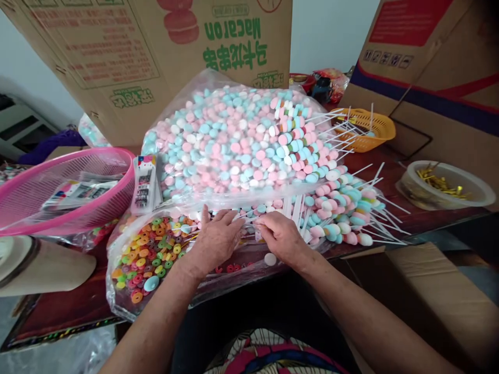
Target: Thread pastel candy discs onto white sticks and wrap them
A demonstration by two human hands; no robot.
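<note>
In front of me, my left hand (220, 236) is over the edge of a clear bag of coloured ring candies (156, 246). Its fingers point right and bend at the tips; the thumb and whatever they grip are hidden. Close by, my right hand (283, 236) is pinched on a thin white stick (250, 220), which spans the gap between both hands. More white sticks (298, 210) lie just beyond the right hand. Behind both hands spreads a big clear bag of pink, blue and white candies (222, 145). Finished-looking candy skewers (339, 208) are piled at its right.
A pink mesh basket (130, 171) holds flat packets, with a candy packet (144, 182) beside it. On the right are a yellow basket (384, 127) and a plastic tub of gold ties (481, 192). Cardboard boxes (156, 119) stand behind; an open carton (436, 291) is lower right.
</note>
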